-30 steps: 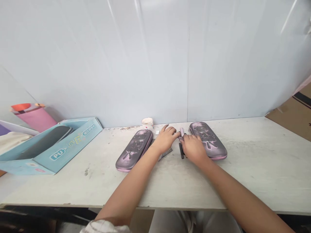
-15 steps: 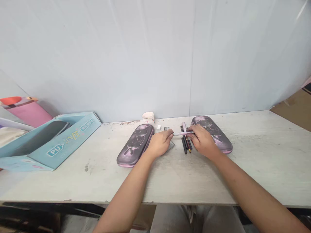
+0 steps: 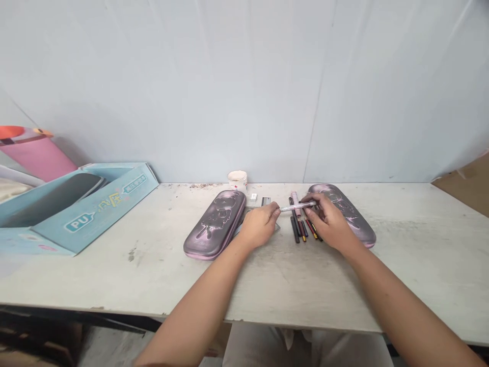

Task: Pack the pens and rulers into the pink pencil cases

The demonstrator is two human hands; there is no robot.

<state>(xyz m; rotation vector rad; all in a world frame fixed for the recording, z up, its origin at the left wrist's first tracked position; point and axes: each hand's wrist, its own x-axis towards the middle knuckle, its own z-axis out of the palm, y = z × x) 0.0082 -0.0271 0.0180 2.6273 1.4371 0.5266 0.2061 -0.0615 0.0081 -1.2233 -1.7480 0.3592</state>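
My right hand (image 3: 329,220) is shut on a slim white-and-pink pen (image 3: 298,206), which it holds level above a row of pens and pencils (image 3: 301,228) in black, red and yellow. A taller pink marker (image 3: 295,203) lies among them. My left hand (image 3: 260,225) rests palm down on a clear plastic ruler or set square (image 3: 266,202) and holds nothing, its fingertips close to the pen's left tip. A dark purple-and-pink zip pencil case (image 3: 214,225) lies left of that hand. A matching case (image 3: 342,213) lies partly under my right hand.
A small white cup (image 3: 237,181) and a small white block (image 3: 253,196) stand by the wall on the scuffed white table (image 3: 114,278). A pale blue open box (image 3: 95,209) sits at the left, with a pink cylinder (image 3: 34,158) behind it. Brown cardboard (image 3: 462,184) shows at the right.
My right hand has lifted the pen off the row and moved right, uncovering more coloured pens. My left hand has shifted slightly, and the view has tilted upward.
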